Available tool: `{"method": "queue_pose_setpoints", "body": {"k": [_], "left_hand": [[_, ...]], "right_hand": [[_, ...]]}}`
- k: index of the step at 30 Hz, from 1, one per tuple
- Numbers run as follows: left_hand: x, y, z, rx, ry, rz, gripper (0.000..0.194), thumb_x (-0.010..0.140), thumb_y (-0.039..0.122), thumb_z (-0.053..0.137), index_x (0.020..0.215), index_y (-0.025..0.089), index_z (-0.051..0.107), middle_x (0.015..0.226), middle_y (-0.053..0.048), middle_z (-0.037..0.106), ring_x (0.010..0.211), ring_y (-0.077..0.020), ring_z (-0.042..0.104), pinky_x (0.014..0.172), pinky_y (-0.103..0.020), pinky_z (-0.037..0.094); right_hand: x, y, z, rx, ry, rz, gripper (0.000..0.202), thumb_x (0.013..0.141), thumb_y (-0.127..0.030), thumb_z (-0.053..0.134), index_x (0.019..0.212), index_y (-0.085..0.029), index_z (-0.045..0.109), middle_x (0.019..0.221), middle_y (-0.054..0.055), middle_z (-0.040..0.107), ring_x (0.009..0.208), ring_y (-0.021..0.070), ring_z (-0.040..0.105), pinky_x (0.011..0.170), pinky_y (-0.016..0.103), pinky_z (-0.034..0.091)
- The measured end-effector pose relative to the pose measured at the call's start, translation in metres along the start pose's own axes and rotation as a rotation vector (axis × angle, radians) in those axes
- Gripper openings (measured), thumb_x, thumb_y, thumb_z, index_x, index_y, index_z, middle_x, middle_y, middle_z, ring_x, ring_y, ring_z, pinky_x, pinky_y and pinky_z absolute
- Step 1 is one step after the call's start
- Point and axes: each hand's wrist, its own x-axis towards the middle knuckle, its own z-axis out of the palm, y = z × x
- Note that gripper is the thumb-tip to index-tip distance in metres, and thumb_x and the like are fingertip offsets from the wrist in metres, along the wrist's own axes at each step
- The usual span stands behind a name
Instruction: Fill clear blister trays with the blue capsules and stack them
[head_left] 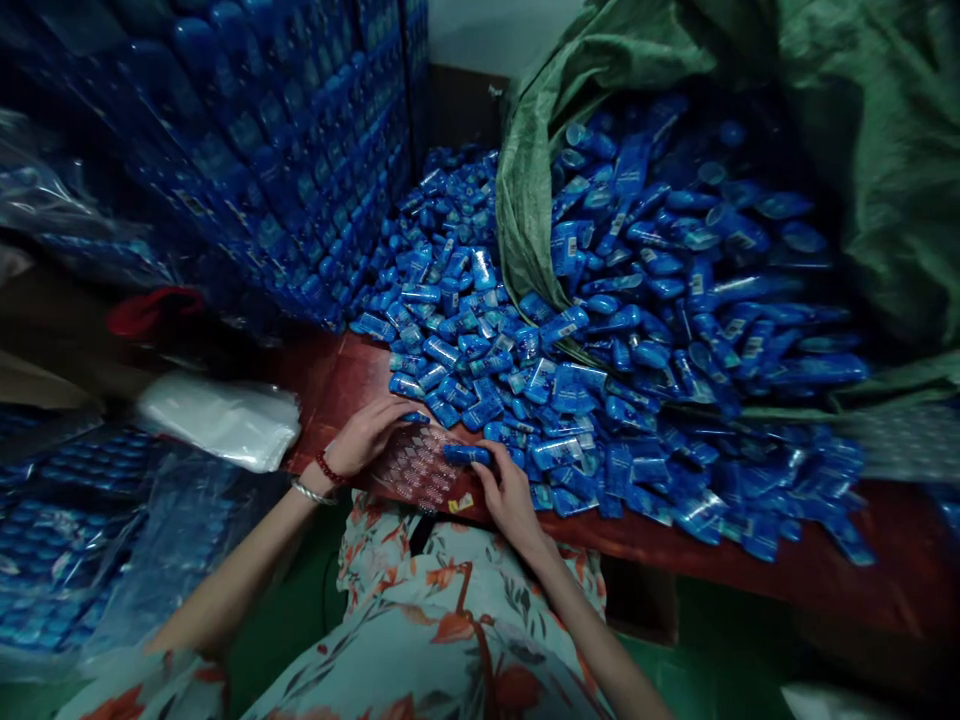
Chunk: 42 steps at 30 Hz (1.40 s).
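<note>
My left hand (365, 438), with a red bead bracelet and a silver bangle at the wrist, holds a small blue bottle (415, 417) at its fingertips. Between thumb and fingers of my right hand (508, 487) is another blue bottle (466, 454), lying sideways. Both hands are low over a patterned, shiny patch (424, 465) on the red tabletop. A small yellow label (460, 503) shows near the table's front edge. Just beyond the hands begins a large heap of blue bottles (480, 350).
A green sack (525, 200) lies open at the right, full of blue bottles. Tall stacks of wrapped blue bottles (262, 150) stand at the left. White plastic bags (225, 420) rest on the red table's (322, 375) left end. Something red (154, 312) is behind them.
</note>
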Motion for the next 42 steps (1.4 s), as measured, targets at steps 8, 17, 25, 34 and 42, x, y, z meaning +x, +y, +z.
{"method": "queue_pose_setpoints", "body": {"k": [8,17,25,34,42], "left_hand": [[-0.004,-0.001,-0.014,0.080,-0.059,0.017,0.029,0.089,0.010,0.041,0.115,0.016,0.052,0.107,-0.011,0.061,0.104,-0.0165,0.057,0.089,-0.032,0.049],[-0.011,0.005,-0.020,0.086,0.011,-0.040,0.023,0.091,0.016,0.041,0.110,0.015,0.054,0.101,-0.009,0.062,0.095,-0.0147,0.060,0.083,-0.027,0.051],[-0.013,0.007,-0.020,0.079,0.021,-0.028,0.022,0.091,0.015,0.040,0.109,0.016,0.052,0.098,-0.008,0.061,0.092,-0.0139,0.060,0.080,-0.026,0.051],[-0.014,0.006,-0.018,0.157,-0.183,0.025,0.031,0.088,0.008,0.038,0.114,0.016,0.051,0.101,-0.010,0.060,0.094,-0.0165,0.056,0.081,-0.030,0.049],[-0.007,0.014,-0.011,0.252,-0.348,-0.058,0.040,0.084,0.003,0.037,0.118,0.019,0.051,0.110,-0.010,0.057,0.100,-0.0180,0.054,0.085,-0.033,0.047]], "right_hand": [[0.004,-0.003,-0.003,-0.075,-0.026,0.004,0.023,0.091,-0.026,0.042,0.110,-0.020,0.052,0.101,0.007,0.064,0.095,0.0202,0.060,0.085,0.032,0.046],[0.004,-0.007,-0.005,-0.104,-0.047,-0.040,0.023,0.091,-0.024,0.040,0.110,-0.021,0.052,0.106,0.007,0.063,0.100,0.0200,0.059,0.088,0.033,0.045],[0.005,-0.009,-0.005,-0.131,-0.057,-0.042,0.025,0.091,-0.024,0.040,0.111,-0.021,0.054,0.107,0.008,0.063,0.101,0.0203,0.059,0.089,0.034,0.046],[0.012,-0.019,-0.035,-0.227,0.182,0.024,0.033,0.090,-0.035,0.043,0.117,-0.021,0.054,0.110,0.008,0.063,0.096,0.0207,0.060,0.086,0.037,0.046],[0.048,-0.029,-0.078,-0.244,0.553,0.079,0.037,0.083,-0.045,0.052,0.108,-0.017,0.054,0.078,0.002,0.057,0.064,0.0143,0.051,0.059,0.026,0.042]]}}
